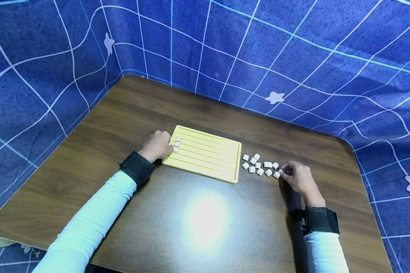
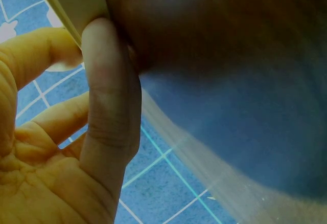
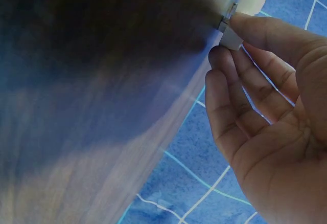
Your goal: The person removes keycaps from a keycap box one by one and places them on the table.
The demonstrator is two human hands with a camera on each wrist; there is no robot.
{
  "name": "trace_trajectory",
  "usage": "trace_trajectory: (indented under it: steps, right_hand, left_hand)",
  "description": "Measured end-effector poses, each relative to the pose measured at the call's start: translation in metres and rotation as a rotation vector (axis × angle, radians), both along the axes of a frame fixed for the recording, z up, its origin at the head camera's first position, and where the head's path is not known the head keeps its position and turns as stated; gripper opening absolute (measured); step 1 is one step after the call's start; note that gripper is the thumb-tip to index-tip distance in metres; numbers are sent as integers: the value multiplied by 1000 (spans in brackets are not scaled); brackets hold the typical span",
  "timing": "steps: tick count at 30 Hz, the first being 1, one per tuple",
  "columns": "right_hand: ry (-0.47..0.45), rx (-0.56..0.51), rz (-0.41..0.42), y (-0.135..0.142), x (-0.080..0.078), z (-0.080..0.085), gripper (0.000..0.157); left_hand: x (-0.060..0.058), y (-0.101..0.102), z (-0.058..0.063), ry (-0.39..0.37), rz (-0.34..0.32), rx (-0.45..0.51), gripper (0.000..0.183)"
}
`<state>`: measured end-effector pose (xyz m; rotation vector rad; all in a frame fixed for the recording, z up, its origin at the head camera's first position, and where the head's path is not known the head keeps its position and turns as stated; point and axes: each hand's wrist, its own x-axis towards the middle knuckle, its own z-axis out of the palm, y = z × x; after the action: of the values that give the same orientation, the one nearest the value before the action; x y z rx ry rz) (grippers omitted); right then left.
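Note:
A yellow ridged tray (image 1: 208,154) lies on the table, with 3 small white keycaps (image 1: 177,144) in a column near its left end. My left hand (image 1: 157,145) grips the tray's left edge; in the left wrist view the thumb and a finger pinch the tray's rim (image 2: 76,4). To the right of the tray is a loose group of several white keycaps (image 1: 260,171), one of them wider than the others. At the right end of this group, my right hand (image 1: 300,178) pinches one white keycap (image 3: 231,39) between thumb and fingertips.
Everything sits on a brown wood-grain table (image 1: 140,212) with rounded corners. A blue patterned cloth (image 1: 191,45) with white lines and stars hangs behind the table and at its sides. Bright light reflects off the tabletop in front of the tray.

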<state>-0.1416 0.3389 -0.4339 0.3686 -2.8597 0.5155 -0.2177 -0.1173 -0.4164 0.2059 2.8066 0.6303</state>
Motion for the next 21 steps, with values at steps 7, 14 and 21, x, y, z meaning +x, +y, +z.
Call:
trace_trajectory:
  steps: [7,14,21]
  right_hand:
    - [-45,-13,-15,0,0,1,20]
    - [-33,-22,-21,0,4,6,27]
    - [83,-12,11,-4,8,17,24]
  left_hand:
    - [0,-1,-1,-1,8,-6,17]
    - [0,0,-2,-1,-5,4,18]
    - [0,0,-1,2,-3,5,18]
